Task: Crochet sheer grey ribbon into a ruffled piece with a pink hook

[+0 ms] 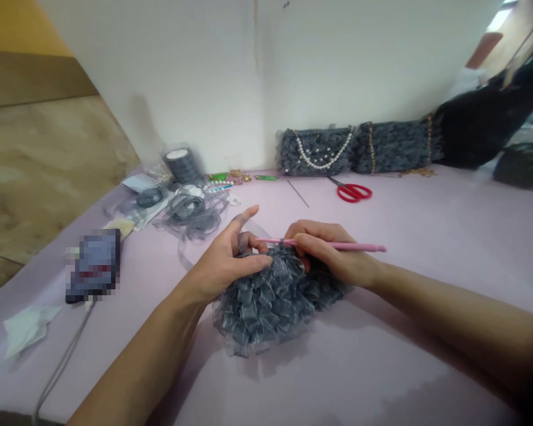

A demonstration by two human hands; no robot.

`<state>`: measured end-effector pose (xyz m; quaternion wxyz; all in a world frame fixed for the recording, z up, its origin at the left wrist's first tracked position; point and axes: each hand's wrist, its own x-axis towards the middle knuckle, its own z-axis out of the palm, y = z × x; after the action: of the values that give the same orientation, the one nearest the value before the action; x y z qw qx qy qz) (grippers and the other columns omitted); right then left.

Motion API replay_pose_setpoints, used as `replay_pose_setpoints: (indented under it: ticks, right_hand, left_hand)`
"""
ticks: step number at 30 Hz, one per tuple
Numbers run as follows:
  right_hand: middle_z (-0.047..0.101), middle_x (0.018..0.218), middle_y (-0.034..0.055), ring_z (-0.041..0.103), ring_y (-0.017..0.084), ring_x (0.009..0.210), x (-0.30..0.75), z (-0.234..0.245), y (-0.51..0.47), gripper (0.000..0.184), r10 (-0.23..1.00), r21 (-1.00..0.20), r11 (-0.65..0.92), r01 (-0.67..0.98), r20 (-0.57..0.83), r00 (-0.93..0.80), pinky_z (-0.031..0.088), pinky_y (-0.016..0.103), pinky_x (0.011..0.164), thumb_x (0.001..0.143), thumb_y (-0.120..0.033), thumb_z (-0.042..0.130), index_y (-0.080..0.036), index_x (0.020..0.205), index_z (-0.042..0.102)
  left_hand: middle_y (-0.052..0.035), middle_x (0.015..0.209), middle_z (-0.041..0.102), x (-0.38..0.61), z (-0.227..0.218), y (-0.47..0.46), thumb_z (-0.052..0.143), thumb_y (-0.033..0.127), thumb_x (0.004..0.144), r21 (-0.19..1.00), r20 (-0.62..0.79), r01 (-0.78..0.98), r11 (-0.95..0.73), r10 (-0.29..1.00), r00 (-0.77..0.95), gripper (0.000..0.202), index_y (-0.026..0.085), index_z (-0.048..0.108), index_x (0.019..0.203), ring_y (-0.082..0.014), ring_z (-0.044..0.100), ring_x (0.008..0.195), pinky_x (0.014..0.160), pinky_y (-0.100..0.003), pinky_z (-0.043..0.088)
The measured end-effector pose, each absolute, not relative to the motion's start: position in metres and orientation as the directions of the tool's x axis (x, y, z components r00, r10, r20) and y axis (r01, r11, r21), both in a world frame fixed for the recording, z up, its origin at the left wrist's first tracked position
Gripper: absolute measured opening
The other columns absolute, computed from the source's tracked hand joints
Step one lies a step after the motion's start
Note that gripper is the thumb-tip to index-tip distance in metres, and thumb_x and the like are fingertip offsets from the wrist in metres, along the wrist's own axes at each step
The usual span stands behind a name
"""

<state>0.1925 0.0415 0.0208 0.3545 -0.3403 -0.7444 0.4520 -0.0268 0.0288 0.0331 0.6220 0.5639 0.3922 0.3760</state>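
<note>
My right hand (pixel 328 251) grips a pink crochet hook (pixel 350 247) like a pencil, its tip reaching toward my left hand (pixel 226 260). My left hand holds the top edge of a ruffled piece of crocheted grey organza ribbon (pixel 270 302), which rests on the lilac table (pixel 382 355). A thin strand of ribbon (pixel 184 257) runs from the work toward a loose ribbon coil (pixel 193 214). The hook's tip is hidden by my fingers.
Two grey ruffled bags, one with pearl strands (pixel 315 151) and one with a gold chain (pixel 393 147), stand against the white wall (pixel 160 71). Red-handled scissors (pixel 353 192), a ribbon spool (pixel 183 167), a needle (pixel 298 193) and a pixelated object (pixel 95 265) lie nearby.
</note>
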Motion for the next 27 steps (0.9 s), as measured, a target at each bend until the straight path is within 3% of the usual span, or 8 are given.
replay_pose_setpoints:
  ticks: [6, 11, 13, 15, 18, 20, 22, 27]
  right_hand:
    - [0.061, 0.071, 0.0015, 0.054, 0.014, 0.069, 0.197, 0.028, 0.044, 0.033, 0.767, -0.907, 0.393, 0.152, 0.232, -0.598, 0.039, 0.028, 0.063, 0.096, -0.038, 0.047, -0.018, 0.073, 0.057]
    - [0.063, 0.072, 0.0025, 0.057, 0.015, 0.070, 0.198, 0.033, 0.046, 0.031, 0.744, -0.899, 0.408, 0.158, 0.227, -0.628, 0.041, 0.029, 0.065, 0.096, -0.037, 0.047, -0.019, 0.075, 0.060]
    - [0.062, 0.070, 0.0017, 0.056, 0.014, 0.066, 0.198, 0.033, 0.047, 0.030, 0.757, -0.901, 0.399, 0.170, 0.218, -0.616, 0.041, 0.028, 0.063, 0.096, -0.038, 0.047, -0.019, 0.078, 0.061]
    - [0.061, 0.068, 0.0012, 0.055, 0.014, 0.063, 0.199, 0.034, 0.047, 0.030, 0.772, -0.904, 0.387, 0.182, 0.210, -0.600, 0.041, 0.028, 0.061, 0.096, -0.039, 0.046, -0.019, 0.079, 0.061]
    - [0.059, 0.066, 0.0015, 0.054, 0.014, 0.063, 0.204, 0.037, 0.049, 0.032, 0.791, -0.893, 0.396, 0.214, 0.213, -0.573, 0.040, 0.028, 0.059, 0.096, -0.039, 0.047, -0.019, 0.075, 0.060]
    - [0.058, 0.066, 0.0018, 0.052, 0.014, 0.062, 0.208, 0.041, 0.051, 0.032, 0.789, -0.875, 0.423, 0.235, 0.228, -0.571, 0.038, 0.028, 0.057, 0.095, -0.039, 0.047, -0.019, 0.075, 0.061]
    - [0.057, 0.068, 0.0019, 0.051, 0.014, 0.062, 0.212, 0.044, 0.053, 0.030, 0.769, -0.856, 0.460, 0.236, 0.251, -0.589, 0.037, 0.029, 0.056, 0.095, -0.038, 0.047, -0.019, 0.077, 0.063]
    - [0.055, 0.069, 0.0013, 0.050, 0.014, 0.063, 0.216, 0.047, 0.054, 0.030, 0.743, -0.826, 0.505, 0.248, 0.271, -0.612, 0.037, 0.028, 0.057, 0.096, -0.037, 0.045, -0.019, 0.080, 0.062]
  left_hand:
    - [0.0024, 0.082, 0.063, -0.028, 0.035, 0.029, 0.075, 0.016, 0.073, 0.994, -0.048, -0.072, 0.076, 0.940, 0.337, 0.101, 0.028, 0.014, 0.152, -0.0087, 0.055, 0.070, 0.068, -0.023, 0.039]
    - [0.0023, 0.076, 0.066, -0.028, 0.035, 0.031, 0.074, 0.016, 0.070, 0.991, -0.015, -0.125, 0.054, 0.956, 0.295, 0.102, 0.022, 0.015, 0.152, -0.0103, 0.058, 0.071, 0.069, -0.022, 0.041]
    - [0.0017, 0.073, 0.066, -0.030, 0.036, 0.034, 0.073, 0.017, 0.069, 0.991, 0.002, -0.129, 0.029, 0.972, 0.235, 0.096, 0.019, 0.023, 0.151, -0.0109, 0.058, 0.069, 0.066, -0.022, 0.041]
    - [0.0010, 0.070, 0.065, -0.035, 0.037, 0.040, 0.071, 0.017, 0.068, 0.991, 0.057, -0.126, -0.042, 0.991, 0.118, 0.079, 0.016, 0.042, 0.142, -0.0101, 0.056, 0.065, 0.061, -0.020, 0.039]
    - [0.0010, 0.063, 0.060, -0.051, 0.038, 0.054, 0.065, 0.017, 0.066, 0.971, 0.187, -0.122, -0.208, 0.969, -0.162, 0.041, 0.012, 0.068, 0.106, -0.0075, 0.047, 0.056, 0.053, -0.020, 0.033]
    - [0.0025, 0.059, 0.053, -0.067, 0.038, 0.064, 0.061, 0.020, 0.064, 0.962, 0.225, -0.066, -0.264, 0.909, -0.352, 0.029, 0.013, 0.070, 0.091, -0.0074, 0.042, 0.053, 0.051, -0.020, 0.032]
    - [0.0035, 0.057, 0.049, -0.083, 0.036, 0.072, 0.056, 0.024, 0.065, 0.969, 0.220, -0.014, -0.248, 0.881, -0.419, 0.032, 0.016, 0.069, 0.092, -0.0084, 0.041, 0.052, 0.050, -0.021, 0.029]
    - [-0.0017, 0.073, 0.064, -0.108, 0.030, 0.073, 0.062, 0.025, 0.060, 0.922, 0.189, 0.382, -0.065, 0.935, -0.299, 0.022, 0.019, 0.072, 0.079, -0.0169, 0.053, 0.069, 0.064, -0.027, 0.039]
